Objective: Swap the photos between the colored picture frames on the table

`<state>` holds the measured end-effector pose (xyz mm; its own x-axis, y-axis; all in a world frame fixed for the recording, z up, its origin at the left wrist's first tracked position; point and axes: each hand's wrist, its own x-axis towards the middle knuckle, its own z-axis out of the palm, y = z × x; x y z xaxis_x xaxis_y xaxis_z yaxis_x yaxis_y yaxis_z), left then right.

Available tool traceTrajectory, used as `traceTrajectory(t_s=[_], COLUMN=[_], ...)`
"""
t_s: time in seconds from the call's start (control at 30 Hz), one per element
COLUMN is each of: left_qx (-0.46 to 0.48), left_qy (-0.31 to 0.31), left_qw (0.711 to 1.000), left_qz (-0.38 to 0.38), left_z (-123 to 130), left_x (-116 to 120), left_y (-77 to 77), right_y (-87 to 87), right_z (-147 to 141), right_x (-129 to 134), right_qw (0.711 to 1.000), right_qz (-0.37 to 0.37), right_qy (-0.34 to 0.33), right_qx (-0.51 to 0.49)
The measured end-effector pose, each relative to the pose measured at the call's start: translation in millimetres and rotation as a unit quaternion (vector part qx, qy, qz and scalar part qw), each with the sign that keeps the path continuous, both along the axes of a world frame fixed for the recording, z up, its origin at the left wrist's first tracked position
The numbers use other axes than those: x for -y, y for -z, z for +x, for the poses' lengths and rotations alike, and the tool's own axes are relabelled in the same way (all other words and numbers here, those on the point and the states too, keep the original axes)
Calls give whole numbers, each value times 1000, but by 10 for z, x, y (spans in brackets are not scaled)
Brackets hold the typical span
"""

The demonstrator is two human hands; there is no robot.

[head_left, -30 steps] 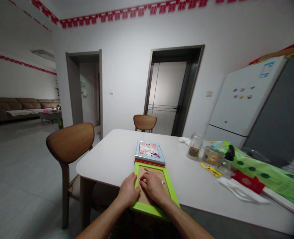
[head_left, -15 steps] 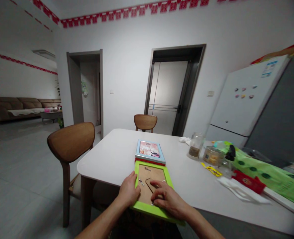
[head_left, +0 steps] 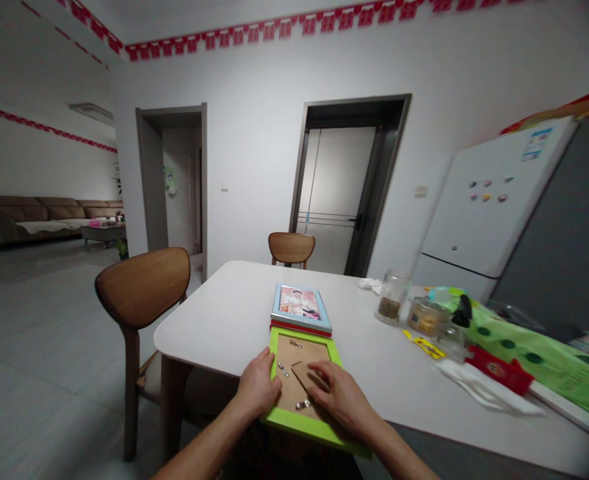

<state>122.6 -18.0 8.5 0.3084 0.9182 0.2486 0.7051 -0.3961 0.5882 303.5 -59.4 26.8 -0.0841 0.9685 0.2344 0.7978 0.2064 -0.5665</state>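
A bright green picture frame lies back side up at the table's near edge, its brown backing board showing. Small metal clips sit around the board, and a thin slit-like cutout runs across its middle. My left hand grips the left side of the frame, thumb on top. Over the right part of the board is my right hand, fingers apart and holding nothing I can see; it hides the frame's right side. Just beyond, a light blue picture frame with a photo rests on a red one.
On the white table, a glass jar, a clear container of food, a yellow packet, a red packet and a green bag stand at right. Wooden chairs are at the left and far side.
My right hand has lifted slightly from the lower clip and its fingers have straightened, leaving that clip in plain view, turned sideways. My left hand stays on the green picture frame.
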Motion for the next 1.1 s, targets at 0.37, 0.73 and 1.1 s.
traceTrajectory(t_s=[0.37,0.73,1.1], left_qx=[54,241,228], left_qy=[-11,-36,-139], left_qw=[998,965,952], left_qz=[-23,-93,-149], left_z=[2,-101,-1047], left_x=[3,-216,-568], left_y=[-37,-139,-56], right_y=[-10,-395,81], right_z=[-37,-359,412], right_x=[-82,-95,-119], right_qw=[998,996,975], right_qz=[6,86,-50], right_qy=[52,30,176], right_qx=[24,-9,123])
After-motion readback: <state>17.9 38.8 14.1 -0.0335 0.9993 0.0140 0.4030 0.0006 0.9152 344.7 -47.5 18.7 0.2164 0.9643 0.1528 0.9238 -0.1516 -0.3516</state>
